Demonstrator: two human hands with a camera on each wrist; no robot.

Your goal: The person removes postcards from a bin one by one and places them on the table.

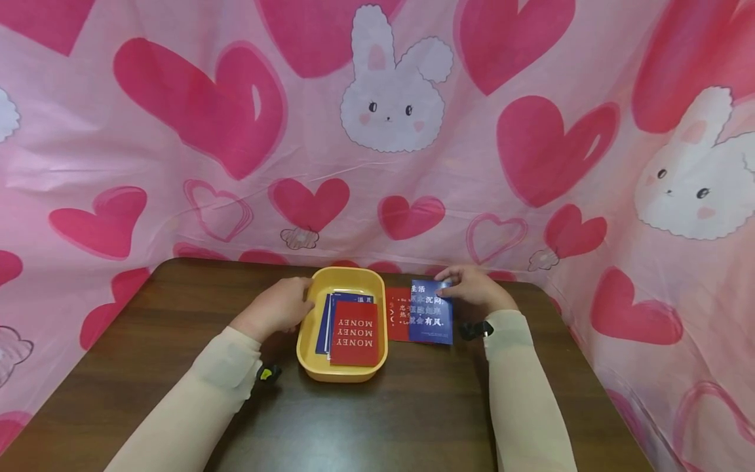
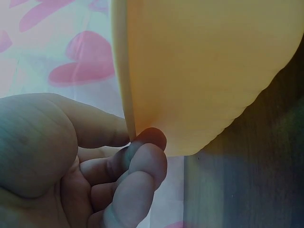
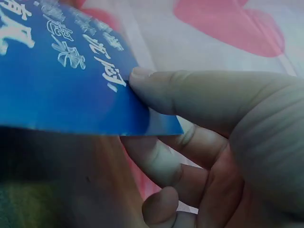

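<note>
A blue card with white Chinese characters is pinched at its edge by my right hand, thumb on top and fingers beneath in the right wrist view. It is held above the table and overlaps a red card to its left. My left hand grips the rim of a yellow tray between thumb and fingers, as the left wrist view shows. Inside the tray a red card printed "MONEY" lies over several blue cards.
The dark wooden table extends in front of the tray and to both sides. Behind it hangs a pink curtain with hearts and rabbits. Dark wrist devices sit at both cuffs.
</note>
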